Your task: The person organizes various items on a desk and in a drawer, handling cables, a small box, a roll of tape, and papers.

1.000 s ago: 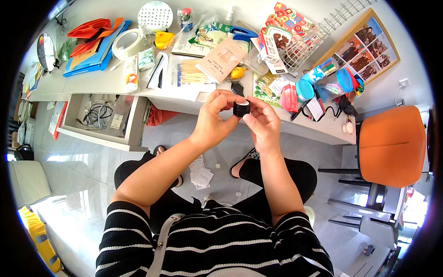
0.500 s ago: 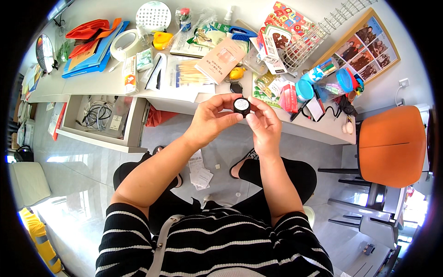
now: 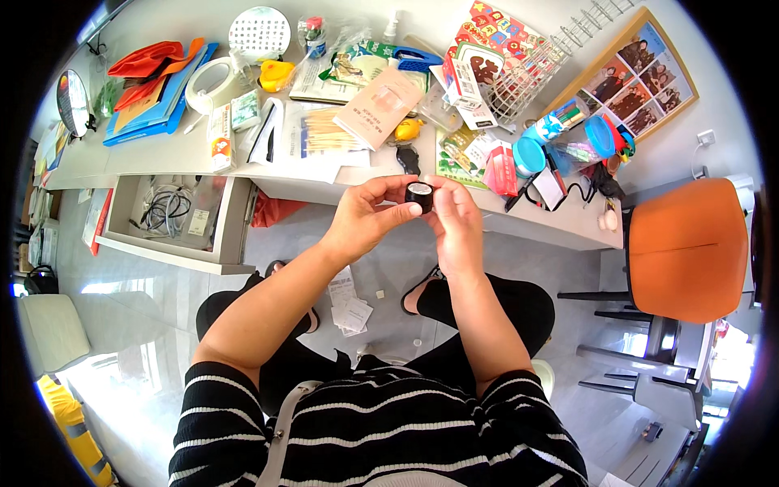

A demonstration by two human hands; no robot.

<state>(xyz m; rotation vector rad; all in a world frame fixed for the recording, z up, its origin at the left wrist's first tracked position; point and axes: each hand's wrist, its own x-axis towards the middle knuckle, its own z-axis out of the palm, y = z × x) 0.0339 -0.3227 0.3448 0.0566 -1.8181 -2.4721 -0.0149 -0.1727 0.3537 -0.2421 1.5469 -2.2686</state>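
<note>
A small round black jar (image 3: 419, 197) with a white label on its face is held over the desk's front edge. My left hand (image 3: 363, 217) pinches its left side between thumb and fingers. From the other side, my right hand (image 3: 456, 231) closes on it with curled fingers and thumb. The label faces up and toward me at a tilt, with the dark side wall showing below it. Just beyond the hands, a dark oval object (image 3: 407, 159) lies at the desk edge.
The white desk (image 3: 357, 174) carries wooden sticks (image 3: 331, 131), a pink booklet (image 3: 380, 107), boxes and a wire basket (image 3: 519, 81). An open drawer (image 3: 174, 215) with cables juts out at left. Papers (image 3: 350, 312) lie on the floor; an orange chair (image 3: 688, 247) stands right.
The jar has tipped, so its label looks flatter and more of its black side shows. Both hands have shifted slightly, and the right fingers have moved around the jar. The view has shifted a little.
</note>
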